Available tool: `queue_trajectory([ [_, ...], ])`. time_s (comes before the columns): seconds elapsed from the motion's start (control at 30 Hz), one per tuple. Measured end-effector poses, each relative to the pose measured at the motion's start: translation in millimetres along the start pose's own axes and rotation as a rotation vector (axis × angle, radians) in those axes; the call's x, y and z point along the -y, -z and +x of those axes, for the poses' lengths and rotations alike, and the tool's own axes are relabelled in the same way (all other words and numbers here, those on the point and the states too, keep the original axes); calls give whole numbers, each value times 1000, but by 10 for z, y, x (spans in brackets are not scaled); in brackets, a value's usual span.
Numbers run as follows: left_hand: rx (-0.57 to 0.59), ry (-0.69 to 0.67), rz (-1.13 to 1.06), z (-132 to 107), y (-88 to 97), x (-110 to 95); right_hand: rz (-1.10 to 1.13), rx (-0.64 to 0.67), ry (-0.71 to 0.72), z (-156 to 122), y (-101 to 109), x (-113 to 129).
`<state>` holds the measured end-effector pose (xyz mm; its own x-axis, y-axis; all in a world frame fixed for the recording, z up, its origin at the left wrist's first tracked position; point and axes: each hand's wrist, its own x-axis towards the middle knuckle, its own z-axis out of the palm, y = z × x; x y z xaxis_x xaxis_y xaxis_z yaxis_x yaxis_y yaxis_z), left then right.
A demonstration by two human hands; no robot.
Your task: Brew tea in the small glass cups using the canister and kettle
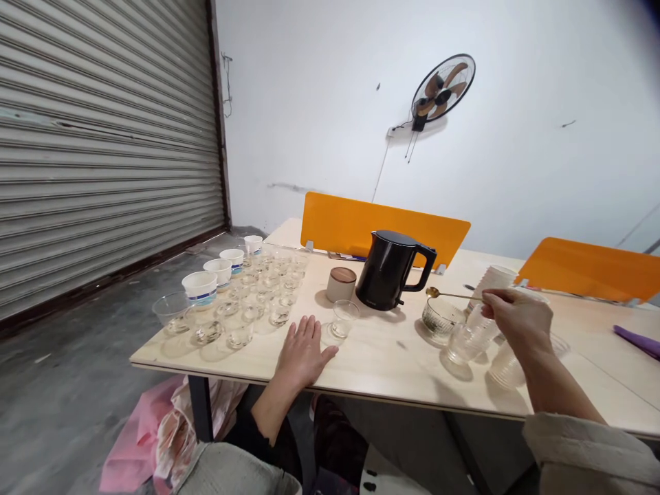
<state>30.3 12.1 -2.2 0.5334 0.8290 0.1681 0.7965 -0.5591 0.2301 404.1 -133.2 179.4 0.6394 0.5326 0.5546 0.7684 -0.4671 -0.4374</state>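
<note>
My left hand (pixel 303 352) lies flat on the table, fingers stretched out, beside a single clear plastic cup (pixel 344 320). My right hand (pixel 515 320) pinches the end of a thin gold spoon (pixel 454 295) and holds it level. The spoon's bowl is above the rim of a ribbed glass bowl (pixel 442 322), which has something dark in it that I cannot make out. Stacks of clear plastic cups (pixel 467 342) lie or lean beneath and around my right hand. A black electric kettle (pixel 386 271) stands in the middle, next to a pale canister (pixel 341 285) with a wooden lid.
Many clear cups (pixel 240 333) crowd the table's left end, with several white paper cups (pixel 200 287) along the edge. Orange dividers (pixel 335 223) stand at the back. A purple cloth (pixel 636 342) lies far right. Pink fabric (pixel 141 440) hangs below the left corner.
</note>
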Motion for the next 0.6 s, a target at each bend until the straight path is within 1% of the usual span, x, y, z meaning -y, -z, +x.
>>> queue_trajectory([
  [0.07,1,0,-1,-5,10,-3,269,19,-97,-163,-19,286],
  [0.1,2,0,-1,-7,15,-4,346,38,-111,-242,-48,437],
  [0.17,1,-1,-4,-9,21,-2,413,83,-67,-381,-149,725],
  [0.23,-5,-5,-10,-7,19,5,432,139,3,-496,-304,972],
  [0.33,-23,-11,-15,3,1,18,395,227,131,-646,-602,1243],
  [0.37,-27,-12,-14,6,-5,22,360,241,200,-696,-704,1308],
  [0.47,-29,-9,-9,10,-17,25,205,241,466,-843,-965,1447],
  [0.53,-39,-6,-7,9,-19,22,116,257,598,-920,-1073,1506],
  [0.6,-55,-5,-2,7,-18,19,37,283,651,-965,-1125,1547],
])
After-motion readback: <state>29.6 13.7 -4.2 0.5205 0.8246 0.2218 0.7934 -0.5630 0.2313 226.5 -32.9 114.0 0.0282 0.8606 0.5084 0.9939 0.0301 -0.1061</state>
